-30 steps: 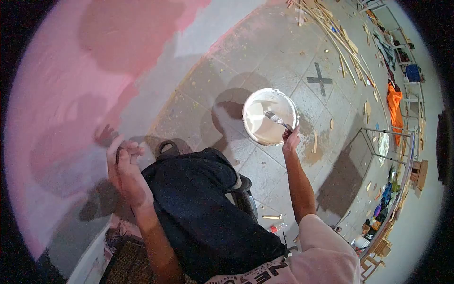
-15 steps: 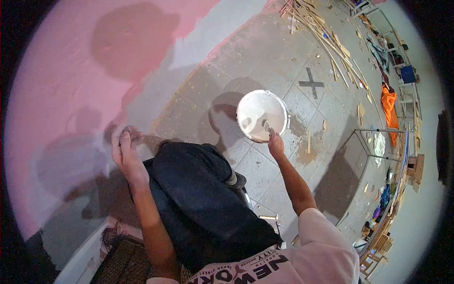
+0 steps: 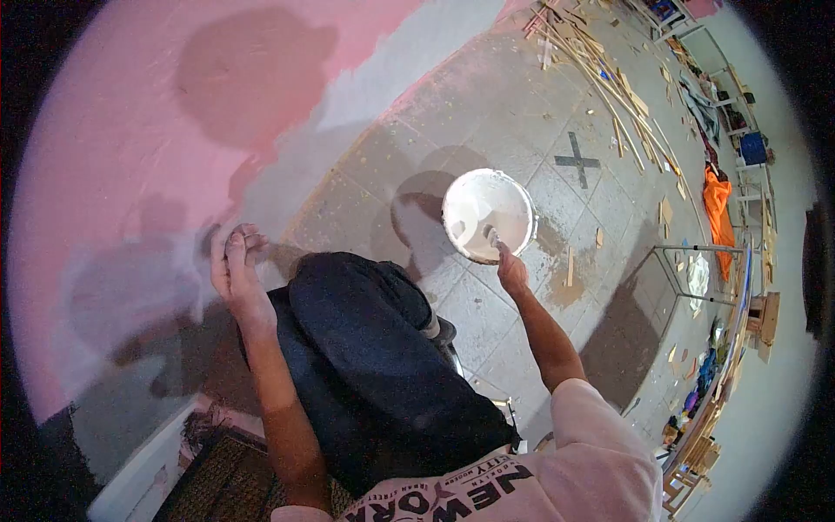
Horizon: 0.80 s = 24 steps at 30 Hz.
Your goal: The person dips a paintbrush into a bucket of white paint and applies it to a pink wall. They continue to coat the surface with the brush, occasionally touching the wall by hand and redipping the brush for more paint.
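My right hand (image 3: 513, 273) is closed around the handle of a paintbrush (image 3: 493, 236), whose head is down inside a white bucket (image 3: 453, 202). Pale paint coats the bucket's inner wall, and the bucket stands on the tiled floor. Over on the left, my left hand (image 3: 235, 271) is raised close to the painted wall (image 3: 113, 187), palm up, with its fingers loosely bent and apart. Nothing shows in it. The wall is partly pink and partly grey-white.
Wet brownish patches mark the tiles (image 3: 470, 317) beside the bucket. Long wooden strips (image 3: 609, 83) lie scattered toward the far end, near a dark tape cross (image 3: 577, 162). A metal-legged table (image 3: 696, 249) stands at the right. A brown mat (image 3: 230, 483) lies by the wall at lower left.
The view has shifted slightly, so the bucket and floor appear a little farther right. My right hand still holds the brush in the bucket; my left hand stays raised near the wall.
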Motion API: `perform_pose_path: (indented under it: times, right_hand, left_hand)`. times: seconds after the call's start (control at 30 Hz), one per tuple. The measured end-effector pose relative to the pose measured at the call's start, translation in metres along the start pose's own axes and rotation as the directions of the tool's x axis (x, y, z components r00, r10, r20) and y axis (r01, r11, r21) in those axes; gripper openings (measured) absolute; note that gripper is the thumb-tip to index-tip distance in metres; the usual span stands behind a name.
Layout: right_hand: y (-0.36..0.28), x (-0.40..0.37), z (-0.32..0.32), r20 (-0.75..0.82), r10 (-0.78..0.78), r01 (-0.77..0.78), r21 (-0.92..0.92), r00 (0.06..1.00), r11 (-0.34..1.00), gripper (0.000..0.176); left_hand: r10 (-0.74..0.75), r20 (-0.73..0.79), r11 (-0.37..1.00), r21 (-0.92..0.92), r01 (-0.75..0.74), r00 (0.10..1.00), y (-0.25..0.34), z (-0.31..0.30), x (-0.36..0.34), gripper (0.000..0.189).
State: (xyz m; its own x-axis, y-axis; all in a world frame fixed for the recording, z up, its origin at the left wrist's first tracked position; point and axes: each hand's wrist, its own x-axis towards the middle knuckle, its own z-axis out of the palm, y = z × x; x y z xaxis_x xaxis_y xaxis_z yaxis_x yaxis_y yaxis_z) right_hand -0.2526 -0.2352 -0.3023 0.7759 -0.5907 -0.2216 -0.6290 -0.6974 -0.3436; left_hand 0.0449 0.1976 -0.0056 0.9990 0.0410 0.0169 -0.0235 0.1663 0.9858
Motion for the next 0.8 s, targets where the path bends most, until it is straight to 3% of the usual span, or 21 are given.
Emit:
perform_pose_path:
  times: [0.13,0.23,0.33,0.43,0.53,0.63,0.73,0.8]
  right_hand:
    - [0.004,-0.002,-0.003,0.07,-0.024,0.026,-0.029,0.997,0.999,0.034]
    - [0.005,-0.004,-0.001,-0.04,-0.01,0.009,-0.009,0.999,1.0,0.035]
    - [0.025,-0.005,0.021,0.066,-0.045,0.049,-0.06,0.997,0.997,0.035]
    - [0.009,-0.008,0.008,-0.027,-0.032,0.031,-0.017,0.999,0.999,0.036]
    - [-0.002,-0.013,0.001,0.007,0.04,-0.04,-0.046,0.999,0.998,0.036]
    - [0.005,-0.011,0.006,0.047,-0.05,0.052,-0.026,0.998,0.998,0.037]
    - [0.006,-0.013,0.007,-0.049,-0.018,0.019,0.004,0.999,1.0,0.037]
    - [0.009,-0.009,0.008,0.069,-0.017,0.02,-0.055,0.997,0.998,0.037]
  left_hand:
    - [0.005,0.003,1.0,0.007,-0.005,1.0,-0.001,-0.001,0.002,0.026]
    - [-0.006,-0.002,1.0,0.01,0.006,1.0,-0.001,0.0,0.001,0.026]
    - [-0.007,-0.004,1.0,0.027,0.007,1.0,0.001,0.0,0.0,0.027]
    - [-0.01,-0.011,1.0,0.015,0.01,1.0,-0.002,0.002,0.001,0.027]
    - [-0.027,-0.028,0.999,0.018,0.027,0.999,0.001,0.004,0.0,0.027]
    - [-0.023,-0.018,0.999,0.026,0.023,1.0,-0.001,0.002,0.001,0.027]
    - [-0.022,-0.002,0.999,0.025,0.022,1.0,-0.001,0.002,0.002,0.028]
    - [-0.016,0.003,1.0,0.023,0.016,1.0,-0.001,0.001,0.002,0.028]
